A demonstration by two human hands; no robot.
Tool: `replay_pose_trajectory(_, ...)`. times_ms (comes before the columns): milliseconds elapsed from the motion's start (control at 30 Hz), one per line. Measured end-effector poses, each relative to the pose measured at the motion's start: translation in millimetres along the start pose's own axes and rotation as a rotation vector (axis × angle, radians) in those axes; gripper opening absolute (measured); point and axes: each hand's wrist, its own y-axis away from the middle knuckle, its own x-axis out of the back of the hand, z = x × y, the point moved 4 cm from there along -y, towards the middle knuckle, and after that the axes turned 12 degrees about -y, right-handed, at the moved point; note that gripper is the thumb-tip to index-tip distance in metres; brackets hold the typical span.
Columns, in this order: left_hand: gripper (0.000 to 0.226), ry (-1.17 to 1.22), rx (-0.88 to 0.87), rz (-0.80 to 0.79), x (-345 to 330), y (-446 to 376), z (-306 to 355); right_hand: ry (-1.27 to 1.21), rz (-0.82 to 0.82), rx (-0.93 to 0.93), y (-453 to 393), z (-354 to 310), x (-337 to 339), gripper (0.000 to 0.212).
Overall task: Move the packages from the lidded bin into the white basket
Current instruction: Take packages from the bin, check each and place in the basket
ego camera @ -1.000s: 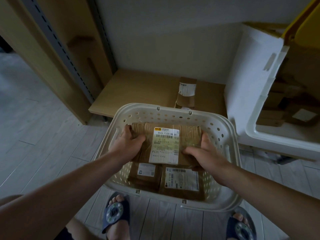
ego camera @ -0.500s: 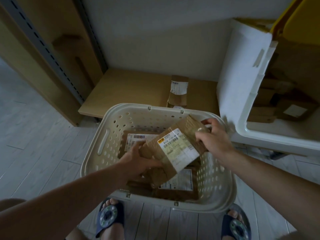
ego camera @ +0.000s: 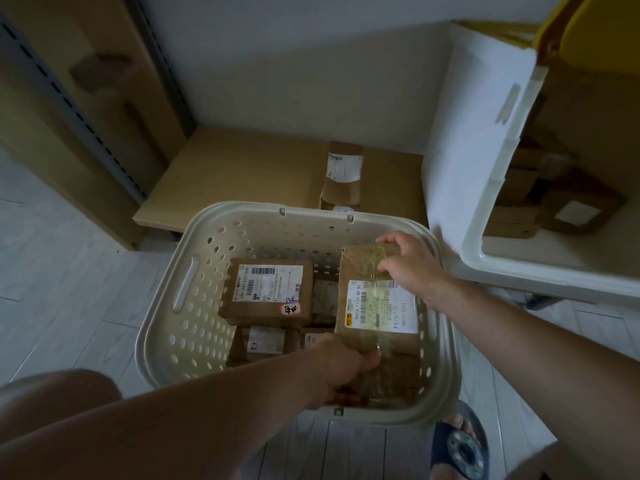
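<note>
Head view, lower centre of the frame: a white basket (ego camera: 180, 327) with perforated walls is standing on a pale plank floor (ego camera: 69, 289). Inside it, brown packages are lying flat; the labelled package (ego camera: 268, 292) at the basket's left-middle is sitting on top of smaller ones.

Centre right: a taped package (ego camera: 377, 306) with a white shipping label is being held over the right side of the basket, label up. The left hand (ego camera: 341, 365) is grasping its near end, fingers curled under the edge. The right hand (ego camera: 412, 268) is pinching its far end from above, fingers curled over the taped top.

Right edge: the lidded bin (ego camera: 540, 271), white, is standing open beside the basket with its lid (ego camera: 478, 133) raised; more brown packages are resting inside.

Upper centre: a low wooden shelf board (ego camera: 242, 174) is carrying one upright parcel (ego camera: 343, 174) just behind the basket's far rim.

Lower right corner: a foot in a blue sandal (ego camera: 460, 448) is showing beside the basket.
</note>
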Motion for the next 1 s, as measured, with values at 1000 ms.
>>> replay_pose_trajectory(1000,0.026,-0.484,0.013,0.154,2.3,-62.3,-7.1,1.201,0.024,0.178,-19.0,15.0,-34.6,0.028)
